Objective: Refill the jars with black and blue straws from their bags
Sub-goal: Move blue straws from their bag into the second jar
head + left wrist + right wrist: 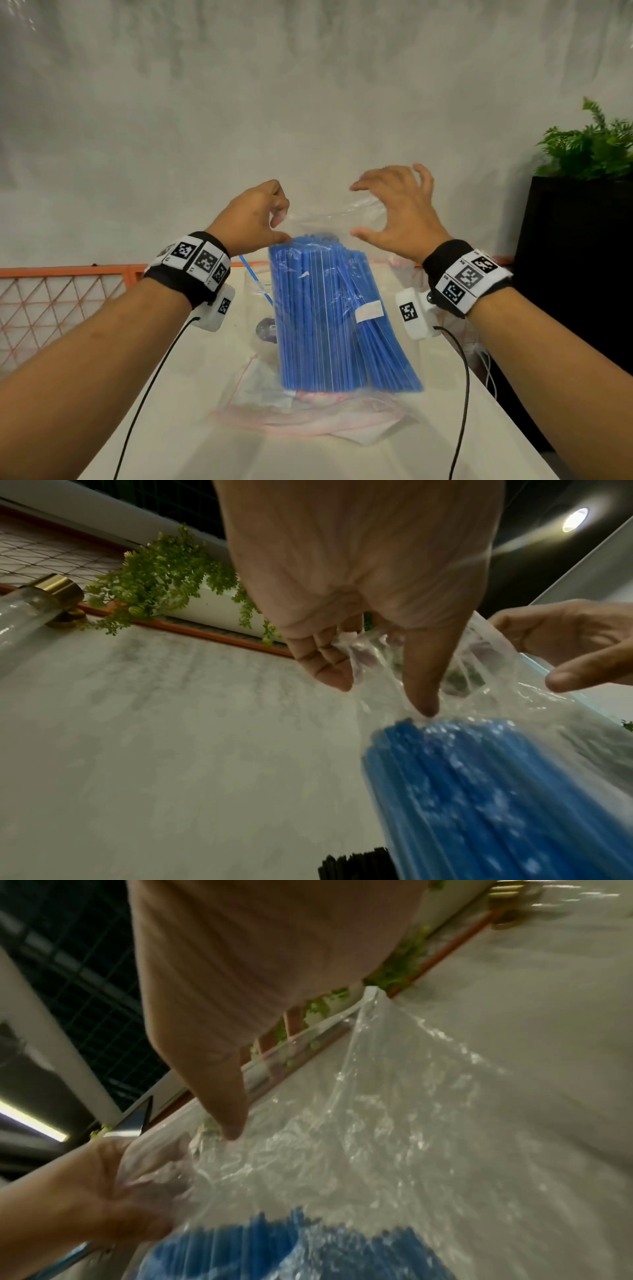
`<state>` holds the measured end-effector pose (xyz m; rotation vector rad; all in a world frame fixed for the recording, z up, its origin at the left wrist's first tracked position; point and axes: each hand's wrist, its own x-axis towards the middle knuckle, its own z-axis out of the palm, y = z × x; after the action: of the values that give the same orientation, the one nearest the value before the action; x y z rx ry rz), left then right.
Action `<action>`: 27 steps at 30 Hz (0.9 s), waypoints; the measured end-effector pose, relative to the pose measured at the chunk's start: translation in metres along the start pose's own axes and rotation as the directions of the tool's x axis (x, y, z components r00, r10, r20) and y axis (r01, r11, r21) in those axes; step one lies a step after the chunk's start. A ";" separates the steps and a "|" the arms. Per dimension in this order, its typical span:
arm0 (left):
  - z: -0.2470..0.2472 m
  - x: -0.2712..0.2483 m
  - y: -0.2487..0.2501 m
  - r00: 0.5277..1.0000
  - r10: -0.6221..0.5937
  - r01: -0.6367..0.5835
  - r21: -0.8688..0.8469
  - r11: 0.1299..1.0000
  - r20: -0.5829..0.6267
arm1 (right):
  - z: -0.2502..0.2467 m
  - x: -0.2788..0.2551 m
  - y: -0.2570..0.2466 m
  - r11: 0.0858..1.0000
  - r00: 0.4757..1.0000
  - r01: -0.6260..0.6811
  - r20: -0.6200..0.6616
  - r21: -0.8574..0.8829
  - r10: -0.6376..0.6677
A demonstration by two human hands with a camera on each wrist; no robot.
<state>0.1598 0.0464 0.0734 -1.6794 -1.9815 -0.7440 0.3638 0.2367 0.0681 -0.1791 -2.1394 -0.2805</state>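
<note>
A clear zip bag [337,219] packed with blue straws [322,318] stands upright over the white table [164,428]. My left hand [279,226] pinches the bag's top left corner, and in the left wrist view the left hand [380,685] has its fingers curled into the plastic and its thumb down by the straw ends [479,791]. My right hand [356,209] hovers spread at the bag's top right edge. In the right wrist view its thumb [231,1123] touches the film [394,1137]. Behind the bag stands a glass jar [255,291] with one blue straw [251,274]. Black straw tips [356,864] show below.
Flat empty plastic bags [308,414] lie on the table under the held bag. An orange mesh fence [51,308] runs along the far left edge. A black planter [575,274] with a green plant [589,147] stands at the right. Thin cables hang from both wrists.
</note>
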 end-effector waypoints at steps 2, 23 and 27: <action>0.007 -0.003 -0.002 0.998 0.023 -0.023 0.003 1.000 -0.051 | 0.004 0.000 -0.005 0.999 0.994 0.046 0.097 -0.010 -0.045; 0.024 -0.033 0.011 0.938 -0.346 0.345 -0.098 0.933 0.013 | 0.021 -0.028 -0.029 0.992 0.934 0.094 0.352 -0.083 -0.059; 0.028 -0.036 0.008 0.909 -0.415 0.413 -0.243 0.878 0.046 | 0.033 -0.034 -0.017 0.922 0.803 -0.348 0.560 0.167 0.202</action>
<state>0.1746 0.0381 0.0299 -1.3780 -2.3581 -1.1910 0.3523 0.2283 0.0200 -0.4586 -2.6337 0.2655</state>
